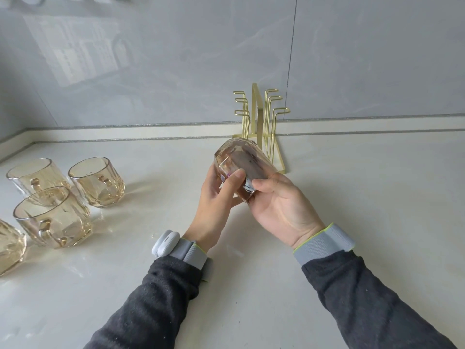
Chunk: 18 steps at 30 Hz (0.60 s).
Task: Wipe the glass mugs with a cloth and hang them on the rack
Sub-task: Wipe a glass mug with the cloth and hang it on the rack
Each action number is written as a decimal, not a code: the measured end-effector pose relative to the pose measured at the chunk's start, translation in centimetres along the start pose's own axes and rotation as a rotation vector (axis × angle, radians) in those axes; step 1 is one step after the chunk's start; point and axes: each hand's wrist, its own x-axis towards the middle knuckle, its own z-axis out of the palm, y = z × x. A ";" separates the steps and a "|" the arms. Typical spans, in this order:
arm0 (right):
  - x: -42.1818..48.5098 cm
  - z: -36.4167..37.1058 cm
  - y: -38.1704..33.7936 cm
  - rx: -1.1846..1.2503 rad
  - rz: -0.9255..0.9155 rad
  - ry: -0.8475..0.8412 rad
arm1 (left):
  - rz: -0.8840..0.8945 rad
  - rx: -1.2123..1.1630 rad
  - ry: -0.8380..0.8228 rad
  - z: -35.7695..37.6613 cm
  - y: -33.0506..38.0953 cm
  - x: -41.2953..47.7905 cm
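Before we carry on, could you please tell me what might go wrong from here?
The glass mug is held above the hard counter by the left hand and right hand alone; a slip could break it. It sits close in front of the empty wire rack, so a careless swing might knock glass on metal. The waiting mugs stand crowded together and could clink.

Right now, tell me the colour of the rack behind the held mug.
Gold: the wire rack is shiny gold metal, seen best in the head view.
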 end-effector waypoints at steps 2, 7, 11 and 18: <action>0.1 0.1 0.0 0.014 0.003 -0.003 | -0.022 -0.008 -0.015 0.0 0.0 -0.1; 0.1 0.0 0.1 -0.004 -0.021 -0.025 | -0.030 -0.012 -0.008 0.1 0.1 0.0; 0.3 -0.5 0.4 -0.009 -0.002 0.051 | -0.014 0.003 0.061 0.2 0.2 0.0; 0.5 -0.7 0.6 -0.028 0.055 0.298 | 0.035 0.041 0.150 0.1 0.3 0.1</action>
